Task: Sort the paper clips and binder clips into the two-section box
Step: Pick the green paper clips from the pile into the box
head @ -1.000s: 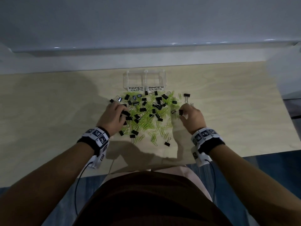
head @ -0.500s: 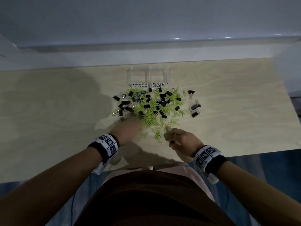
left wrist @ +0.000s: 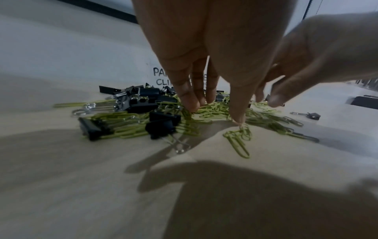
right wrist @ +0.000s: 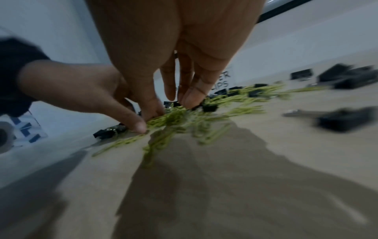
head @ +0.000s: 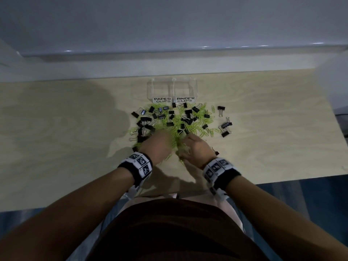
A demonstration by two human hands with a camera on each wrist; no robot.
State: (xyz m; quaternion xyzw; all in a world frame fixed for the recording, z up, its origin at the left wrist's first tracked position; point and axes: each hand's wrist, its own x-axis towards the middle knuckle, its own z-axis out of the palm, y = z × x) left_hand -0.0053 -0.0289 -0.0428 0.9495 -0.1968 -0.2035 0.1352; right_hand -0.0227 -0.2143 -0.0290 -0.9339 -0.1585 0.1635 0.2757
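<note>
A clear two-section box (head: 172, 87) stands at the back, labelled PAPER CLIPS (head: 162, 100) on the left and BINDER CLIPS (head: 185, 99) on the right. In front of it lies a mixed pile of green paper clips (head: 199, 117) and black binder clips (head: 145, 119). My left hand (head: 165, 137) and right hand (head: 188, 140) are side by side at the pile's near edge. The left hand's (left wrist: 214, 106) straight fingers touch the green clips (left wrist: 237, 137). The right hand (right wrist: 174, 106) reaches down into the blurred green clips (right wrist: 175, 119), its fingers fairly straight.
A few binder clips (head: 226, 126) lie apart to the right of the pile, and one (head: 216, 153) sits beside my right wrist. The wooden table (head: 66, 138) ends at a white wall behind and at a front edge near my body.
Both hands pulled back from the pile's sides toward me, then moved forward and inward to meet at its near middle. Green clips have been raked together under them.
</note>
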